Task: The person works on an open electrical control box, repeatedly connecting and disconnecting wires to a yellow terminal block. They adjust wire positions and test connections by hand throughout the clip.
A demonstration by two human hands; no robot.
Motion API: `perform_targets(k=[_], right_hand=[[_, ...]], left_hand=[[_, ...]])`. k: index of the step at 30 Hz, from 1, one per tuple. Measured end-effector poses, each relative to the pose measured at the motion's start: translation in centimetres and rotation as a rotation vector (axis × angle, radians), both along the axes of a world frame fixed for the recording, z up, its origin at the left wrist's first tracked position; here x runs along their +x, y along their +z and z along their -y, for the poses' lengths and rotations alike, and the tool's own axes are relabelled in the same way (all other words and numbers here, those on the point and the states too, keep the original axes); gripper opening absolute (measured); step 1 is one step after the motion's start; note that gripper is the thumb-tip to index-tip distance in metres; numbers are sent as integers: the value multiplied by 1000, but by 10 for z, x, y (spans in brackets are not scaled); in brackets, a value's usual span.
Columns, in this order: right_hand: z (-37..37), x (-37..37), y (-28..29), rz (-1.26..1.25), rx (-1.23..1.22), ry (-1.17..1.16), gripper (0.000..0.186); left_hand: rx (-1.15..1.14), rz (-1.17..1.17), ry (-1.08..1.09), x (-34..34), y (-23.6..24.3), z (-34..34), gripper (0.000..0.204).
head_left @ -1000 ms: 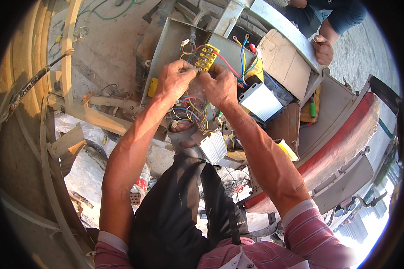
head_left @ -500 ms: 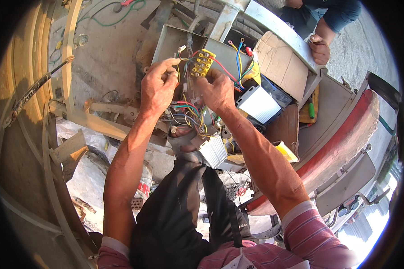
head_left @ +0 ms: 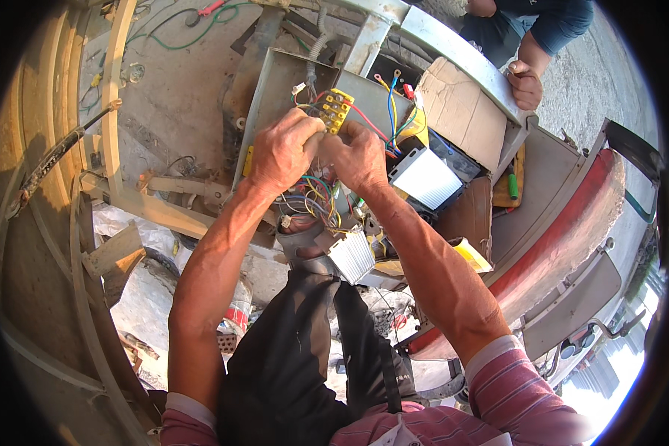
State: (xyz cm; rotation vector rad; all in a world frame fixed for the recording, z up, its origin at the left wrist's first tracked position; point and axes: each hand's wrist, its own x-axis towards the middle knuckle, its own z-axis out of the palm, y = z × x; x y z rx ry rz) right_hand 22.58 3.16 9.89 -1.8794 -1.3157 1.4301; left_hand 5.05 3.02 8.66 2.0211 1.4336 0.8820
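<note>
My left hand [head_left: 284, 151] and my right hand [head_left: 357, 157] meet with their fingertips pinched together just below a yellow terminal block [head_left: 338, 105] with several metal screws. The closed fingers of both hands hide what they grip. A red wire [head_left: 366, 119] runs off the block's right side. Beside my left fingertips, a small white connector [head_left: 299, 88] hangs on thin wires. Under my wrists lies a tangle of coloured wires [head_left: 316, 195], next to a ribbed silver controller box [head_left: 352, 256].
Behind my hands is an open grey metal box [head_left: 279, 82]. A second finned silver box [head_left: 428, 178] and a cardboard flap [head_left: 464, 111] are at the right. Another person's hand [head_left: 525, 85] rests by the metal frame [head_left: 453, 48]. Wooden framing [head_left: 111, 89] stands at the left.
My left hand has moved right and slightly down, from the wires beside the block to meet my right fingertips. My right hand stays almost in place. The view has shifted a little.
</note>
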Motion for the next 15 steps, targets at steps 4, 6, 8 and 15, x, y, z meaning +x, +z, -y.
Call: perform_targets(k=[4, 6, 8, 15], right_hand=[[1, -1, -2, -32, 17, -19, 38], [0, 0, -1, -27, 4, -10, 38], [-1, 0, 0, -42, -2, -2, 38], [0, 0, 4, -26, 35, 11, 37]], left_hand=[[-11, 28, 28, 2, -3, 3, 19], [-12, 58, 45, 3, -5, 3, 19], [-10, 94, 62, 4, -7, 4, 20], [-62, 127, 106, 3, -11, 8, 18]])
